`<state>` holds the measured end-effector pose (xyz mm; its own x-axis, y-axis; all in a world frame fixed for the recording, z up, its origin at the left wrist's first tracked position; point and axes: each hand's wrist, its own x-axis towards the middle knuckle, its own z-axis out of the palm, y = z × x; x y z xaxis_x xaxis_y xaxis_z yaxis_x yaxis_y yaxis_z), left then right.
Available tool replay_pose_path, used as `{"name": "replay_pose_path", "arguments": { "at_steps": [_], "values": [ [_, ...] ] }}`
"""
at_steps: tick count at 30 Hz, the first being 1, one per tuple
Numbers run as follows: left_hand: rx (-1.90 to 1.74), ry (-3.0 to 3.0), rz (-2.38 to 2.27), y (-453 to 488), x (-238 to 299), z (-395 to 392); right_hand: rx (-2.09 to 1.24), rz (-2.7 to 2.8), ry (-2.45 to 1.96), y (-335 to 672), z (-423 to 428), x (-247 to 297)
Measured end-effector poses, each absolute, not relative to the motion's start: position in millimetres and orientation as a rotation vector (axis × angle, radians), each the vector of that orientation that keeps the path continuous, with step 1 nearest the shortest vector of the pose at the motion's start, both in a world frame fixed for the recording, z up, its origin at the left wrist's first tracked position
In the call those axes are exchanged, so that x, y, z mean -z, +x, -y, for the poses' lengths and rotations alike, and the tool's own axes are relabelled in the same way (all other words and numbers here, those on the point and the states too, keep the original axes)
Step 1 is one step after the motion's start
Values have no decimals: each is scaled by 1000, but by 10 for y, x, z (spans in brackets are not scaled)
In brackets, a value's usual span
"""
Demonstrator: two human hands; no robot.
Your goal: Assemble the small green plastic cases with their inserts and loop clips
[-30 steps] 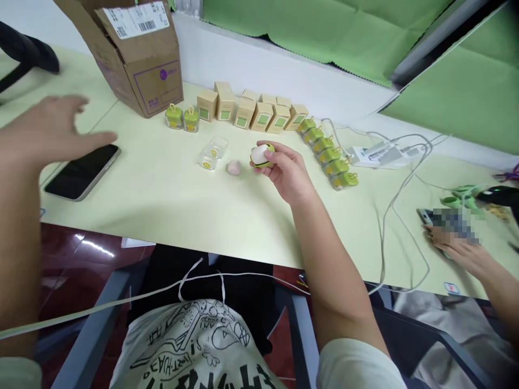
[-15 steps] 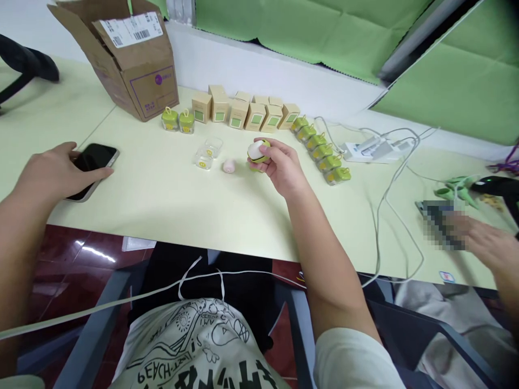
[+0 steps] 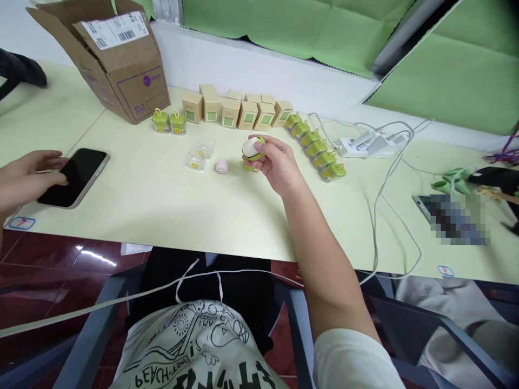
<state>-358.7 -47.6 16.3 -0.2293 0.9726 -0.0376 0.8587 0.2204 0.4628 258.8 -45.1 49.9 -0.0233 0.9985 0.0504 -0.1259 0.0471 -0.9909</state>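
While a white-and-green piece (image 3: 250,147) is gripped by the right hand (image 3: 279,163) at centre, a phone (image 3: 81,175) at left is overlapped by the loosely spread left hand (image 3: 29,177).

Carton: one (image 3: 138,89), at the worktop's (image 3: 182,210) back edge
Small boxes: six (image 3: 230,113) in the front row along the back edge; tops of others behind, total unclear
Lidded jars: eight, two (image 3: 177,122) beside the carton, six (image 3: 324,159) in a slanting row
Clear cups: two (image 3: 196,160)
Pink ball: one (image 3: 221,166)
White piece: one (image 3: 250,146)
Green pieces: two, one (image 3: 256,155) against the white piece, one (image 3: 250,167) below, partly hidden
Phones: two, left (image 3: 77,175) and right (image 3: 452,219), the latter blurred
Power strip: one (image 3: 365,148)
Stickers: two, left (image 3: 22,222) and right (image 3: 445,270), at the front edge
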Motion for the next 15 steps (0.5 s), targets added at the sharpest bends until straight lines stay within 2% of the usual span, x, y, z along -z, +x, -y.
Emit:
{"name": "replay_pose_path", "arguments": {
  "at_steps": [3, 8, 15],
  "values": [
    [-654, 1475, -2097, -3441, -217, 506, -1259, 1150, -1068, 2601, 453, -492],
    [-779, 1431, -1976, -3219, -349, 577, -1273, 1130, -1057, 2610, 452, -489],
    [-657, 1422, -2072, -3269, -338, 554, -1268, 1122, -1072, 2598, 448, -485]
  ]
}}
